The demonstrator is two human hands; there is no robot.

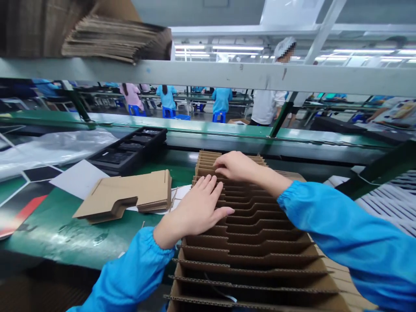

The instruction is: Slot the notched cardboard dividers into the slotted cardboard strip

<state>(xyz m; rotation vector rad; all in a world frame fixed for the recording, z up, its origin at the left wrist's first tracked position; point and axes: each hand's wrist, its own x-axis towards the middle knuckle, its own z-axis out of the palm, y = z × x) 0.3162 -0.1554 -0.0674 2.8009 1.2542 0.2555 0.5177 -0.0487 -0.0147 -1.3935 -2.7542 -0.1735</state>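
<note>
The long brown corrugated-cardboard box with slotted dividers [256,242] runs lengthwise away from the person across the green tabletop [65,234]. Left hand [198,210] lies flat on its near-left divider edges, fingers [211,188] together and extended. Right hand [235,167], further along, curls its fingers over the far dividers, lightly bent, clamped on nothing visible.

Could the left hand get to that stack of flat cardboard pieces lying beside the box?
Probably yes: the left hand rests on the divider box's edge, and the flat cardboard stack lies just left of it, nothing between.
</note>
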